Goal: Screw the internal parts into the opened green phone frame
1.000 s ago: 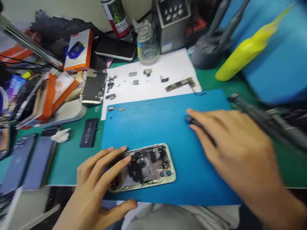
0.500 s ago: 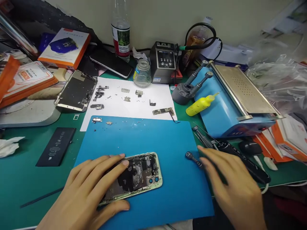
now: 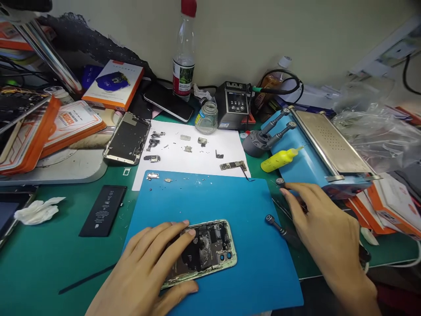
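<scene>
My left hand (image 3: 148, 267) lies over an opened phone housing (image 3: 210, 248) on the blue mat (image 3: 210, 197). Its fingers press on the inside and upper edge, and the thumb is along the lower edge. At the mat's right edge, my right hand (image 3: 324, 224) has thumb and fingertips closed at a grey screwdriver (image 3: 280, 181); only its round cap end shows. A second screwdriver (image 3: 276, 224) rests below that hand, partly on the mat. Small metal parts (image 3: 153, 176) sit along the mat's top edge.
White paper (image 3: 177, 153) behind the mat carries a logic board (image 3: 233, 165) and loose parts. To the left are a battery (image 3: 103, 210), a screen (image 3: 128, 138) and a black stick (image 3: 86, 278). A yellow bottle (image 3: 279, 160), a screwdriver stand (image 3: 256, 142) and a blue machine (image 3: 297, 162) stand right.
My right hand has moved up from beside the nearer screwdriver to the one behind it and closed its fingertips there. My left hand stays on the phone housing. The camera view has shifted.
</scene>
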`<state>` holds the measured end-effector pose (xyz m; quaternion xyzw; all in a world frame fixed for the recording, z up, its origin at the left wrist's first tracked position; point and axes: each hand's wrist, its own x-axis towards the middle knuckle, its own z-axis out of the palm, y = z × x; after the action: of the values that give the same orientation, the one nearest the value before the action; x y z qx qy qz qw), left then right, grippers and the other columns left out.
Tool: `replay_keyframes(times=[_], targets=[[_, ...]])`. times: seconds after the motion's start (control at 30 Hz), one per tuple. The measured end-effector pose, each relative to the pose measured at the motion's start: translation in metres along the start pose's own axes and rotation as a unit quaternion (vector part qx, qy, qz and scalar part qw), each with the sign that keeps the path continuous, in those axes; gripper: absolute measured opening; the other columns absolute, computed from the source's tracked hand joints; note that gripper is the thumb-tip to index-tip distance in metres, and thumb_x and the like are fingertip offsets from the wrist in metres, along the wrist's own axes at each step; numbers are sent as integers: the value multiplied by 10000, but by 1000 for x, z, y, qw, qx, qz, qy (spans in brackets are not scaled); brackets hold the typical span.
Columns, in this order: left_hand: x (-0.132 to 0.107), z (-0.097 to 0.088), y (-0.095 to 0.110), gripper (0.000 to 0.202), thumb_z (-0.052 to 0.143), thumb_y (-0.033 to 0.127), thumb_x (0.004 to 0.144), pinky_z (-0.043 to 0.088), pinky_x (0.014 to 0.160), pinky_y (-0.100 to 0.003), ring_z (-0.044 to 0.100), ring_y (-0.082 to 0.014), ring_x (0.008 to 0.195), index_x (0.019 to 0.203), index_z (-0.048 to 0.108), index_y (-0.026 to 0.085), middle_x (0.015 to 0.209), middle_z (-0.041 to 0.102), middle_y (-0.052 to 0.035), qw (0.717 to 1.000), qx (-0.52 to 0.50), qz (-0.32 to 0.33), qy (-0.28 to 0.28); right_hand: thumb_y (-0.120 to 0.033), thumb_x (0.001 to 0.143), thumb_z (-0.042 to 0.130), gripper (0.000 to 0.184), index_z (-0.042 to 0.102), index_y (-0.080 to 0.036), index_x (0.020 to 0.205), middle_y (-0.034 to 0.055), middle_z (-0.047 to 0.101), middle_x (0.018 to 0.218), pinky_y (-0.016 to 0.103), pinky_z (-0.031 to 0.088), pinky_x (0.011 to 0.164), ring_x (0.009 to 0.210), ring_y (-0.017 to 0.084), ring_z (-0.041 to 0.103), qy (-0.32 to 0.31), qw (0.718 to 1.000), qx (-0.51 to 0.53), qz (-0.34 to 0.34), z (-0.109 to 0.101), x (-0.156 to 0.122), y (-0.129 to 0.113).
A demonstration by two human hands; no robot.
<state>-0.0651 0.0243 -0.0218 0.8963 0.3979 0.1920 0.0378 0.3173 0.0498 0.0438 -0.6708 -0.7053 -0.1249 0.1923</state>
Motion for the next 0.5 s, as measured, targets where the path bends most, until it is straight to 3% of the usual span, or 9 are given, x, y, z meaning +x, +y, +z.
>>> replay_keyframes(times=[0.13, 0.3, 0.5], targets=[[0, 2, -2, 662, 565, 677, 1153, 633, 1005, -402, 768, -251, 1341, 1719, 502, 340, 1650, 691, 59, 1000, -16, 0, 0, -354, 1204, 566, 242, 669, -241, 1391, 10, 811, 1196, 225, 618, 694, 915, 142, 802, 36, 996, 74, -24, -9, -2, -25], [3, 1, 1, 674, 549, 665, 1161, 651, 1050, -426, 747, -261, 1394, 1742, 458, 335, 1689, 656, 56, 1000, -14, -7, -15, -297, 1202, 570, 180, 646, -255, 1359, -20, 792, 1269, 112, 658, 765, 919, 70, 800, 22, 985, 170, -9, -13, -2, -54], [7, -3, 5, 594, 466, 649, 1190, 651, 1023, -428, 766, -263, 1349, 1671, 521, 305, 1613, 727, 25, 999, -34, -25, 11, -270, 1203, 557, 144, 643, -240, 1315, -9, 789, 1208, 147, 670, 809, 929, 80, 791, 2, 982, 187, -26, -4, -4, -66]])
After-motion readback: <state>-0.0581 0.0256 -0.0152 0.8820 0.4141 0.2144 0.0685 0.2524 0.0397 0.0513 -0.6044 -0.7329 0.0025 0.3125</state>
